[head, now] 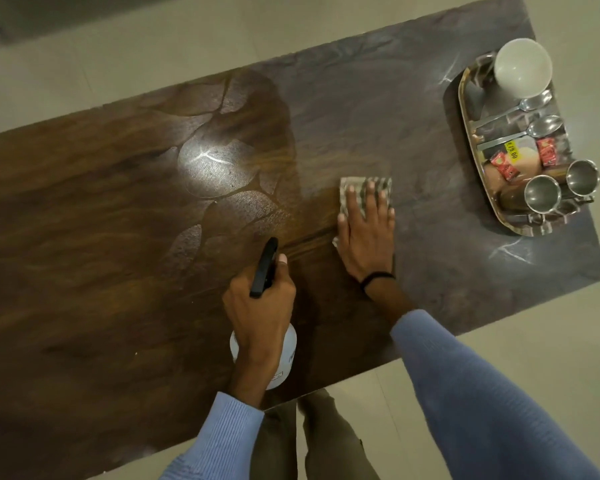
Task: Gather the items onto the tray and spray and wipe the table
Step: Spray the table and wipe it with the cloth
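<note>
left hand (258, 306) grips spray bottle (290, 348) | right hand (366, 237) flat on cloth (361, 194), just right of nozzle | desk (118, 237) long axis runs left-right, loaded tray (463, 109) at right end, nearer right hand

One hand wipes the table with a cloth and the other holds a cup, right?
No. In the head view, the left hand holds a spray bottle, not a cup. The right hand does press the cloth on the table.

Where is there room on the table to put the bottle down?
The table is bare everywhere left of the bottle, and in the strip between the cloth and the tray. The tray itself is packed.
</note>
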`<state>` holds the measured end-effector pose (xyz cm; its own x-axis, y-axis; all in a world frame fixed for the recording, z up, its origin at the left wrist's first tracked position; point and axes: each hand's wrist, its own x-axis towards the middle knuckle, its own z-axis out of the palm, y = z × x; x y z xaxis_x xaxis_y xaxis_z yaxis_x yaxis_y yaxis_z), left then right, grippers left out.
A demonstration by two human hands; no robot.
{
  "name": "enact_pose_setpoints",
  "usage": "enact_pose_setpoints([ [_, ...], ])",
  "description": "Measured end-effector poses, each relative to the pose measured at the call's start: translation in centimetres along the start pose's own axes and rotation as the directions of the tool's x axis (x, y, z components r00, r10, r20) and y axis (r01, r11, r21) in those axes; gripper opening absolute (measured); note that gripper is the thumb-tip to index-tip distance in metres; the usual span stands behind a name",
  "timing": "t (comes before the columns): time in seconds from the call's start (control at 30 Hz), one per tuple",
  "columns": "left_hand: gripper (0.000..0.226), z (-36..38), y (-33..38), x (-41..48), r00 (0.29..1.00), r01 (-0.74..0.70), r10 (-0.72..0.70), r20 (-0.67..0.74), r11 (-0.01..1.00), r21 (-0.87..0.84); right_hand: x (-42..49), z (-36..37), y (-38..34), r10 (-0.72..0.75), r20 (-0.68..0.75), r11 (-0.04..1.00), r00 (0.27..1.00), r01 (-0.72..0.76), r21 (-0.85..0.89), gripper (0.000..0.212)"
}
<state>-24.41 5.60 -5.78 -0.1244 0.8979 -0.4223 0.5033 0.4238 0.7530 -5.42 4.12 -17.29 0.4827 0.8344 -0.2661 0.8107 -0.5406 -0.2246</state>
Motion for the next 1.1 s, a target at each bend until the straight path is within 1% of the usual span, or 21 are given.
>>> enact_pose_setpoints([
  [0.07, 0.033, 0.1, 0.0, 0.6, 1.0, 0.011, -0.011, -0.002, 1.0, -0.005, 2.9, 0.1, -2.7, 0.026, -0.036, 0.999, 0.999, -0.025, 0.025, 0.057],
  [0.1, 0.034, 0.2, -0.1, 0.8, 1.0, 0.016, -0.016, -0.008, 1.0, -0.001, 3.6, 0.4, -3.9, 0.002, -0.043, 1.0, 0.999, 0.0, 0.026, 0.057],
  [0.2, 0.032, 0.3, -0.1, 1.2, 1.0, 0.019, -0.018, -0.016, 1.0, 0.024, 2.6, 0.9, -5.3, -0.184, -0.016, 0.983, 0.983, 0.184, 0.02, 0.057],
  [0.27, 0.032, 0.3, -0.1, 1.3, 1.0, 0.011, -0.01, -0.029, 0.999, 0.037, 0.5, 1.0, -3.9, -0.291, 0.021, 0.957, 0.957, 0.291, -0.002, 0.057],
  [0.3, 0.033, 0.3, 0.0, 1.4, 0.999, 0.007, -0.005, -0.036, 0.999, 0.046, -0.4, 0.9, -2.9, -0.314, 0.037, 0.949, 0.949, 0.314, -0.014, 0.056],
  [0.37, 0.033, 0.2, 0.1, 1.7, 0.999, -0.009, 0.012, -0.05, 0.999, 0.054, -1.1, 0.4, -0.7, -0.296, 0.048, 0.954, 0.954, 0.297, -0.027, 0.056],
  [0.47, 0.031, 0.4, 0.5, 1.9, 0.995, 0.006, -0.002, -0.1, 0.999, 0.035, 0.8, -0.6, 0.7, -0.187, 0.024, 0.982, 0.982, 0.188, -0.013, 0.055],
  [0.57, 0.032, 1.2, 1.2, 1.9, 0.989, 0.044, -0.044, -0.141, 0.999, -0.003, 5.2, -1.3, -0.8, -0.08, -0.015, 0.997, 0.997, 0.08, 0.015, 0.054],
  [0.63, 0.031, 1.8, 1.7, 1.8, 0.983, 0.062, -0.065, -0.17, 0.998, -0.022, 7.9, -1.4, -3.2, -0.074, -0.031, 0.997, 0.997, 0.075, 0.025, 0.053],
  [0.7, 0.031, 2.4, 2.3, 1.9, 0.978, 0.074, -0.077, -0.191, 0.997, -0.027, 9.1, -1.0, -5.5, -0.15, -0.021, 0.988, 0.988, 0.15, 0.019, 0.054],
  [0.77, 0.031, 3.0, 2.7, 2.1, 0.971, 0.108, -0.115, -0.211, 0.993, -0.045, 8.4, -0.6, -6.4, -0.275, 0.003, 0.961, 0.961, 0.275, 0.015, 0.056],
  [0.83, 0.033, 3.5, 3.2, 2.4, 0.959, 0.139, -0.153, -0.236, 0.987, -0.078, 6.6, -0.4, -5.2, -0.411, 0.046, 0.911, 0.91, 0.412, -0.01, 0.057],
  [0.9, 0.036, 3.7, 3.6, 2.7, 0.954, 0.139, -0.156, -0.258, 0.987, -0.084, 5.0, -0.6, -2.8, -0.476, 0.088, 0.877, 0.875, 0.48, -0.035, 0.057],
  [0.97, 0.037, 3.9, 4.1, 3.2, 0.951, 0.132, -0.152, -0.27, 0.987, -0.091, 5.0, -1.1, -0.7, -0.449, 0.091, 0.891, 0.889, 0.452, -0.025, 0.056],
  [1.1, 0.039, 4.3, 4.4, 4.0, 0.939, 0.144, -0.166, -0.302, 0.985, -0.095, 9.3, -2.4, -0.4, -0.275, 0.031, 0.961, 0.961, 0.276, -0.024, 0.053],
])
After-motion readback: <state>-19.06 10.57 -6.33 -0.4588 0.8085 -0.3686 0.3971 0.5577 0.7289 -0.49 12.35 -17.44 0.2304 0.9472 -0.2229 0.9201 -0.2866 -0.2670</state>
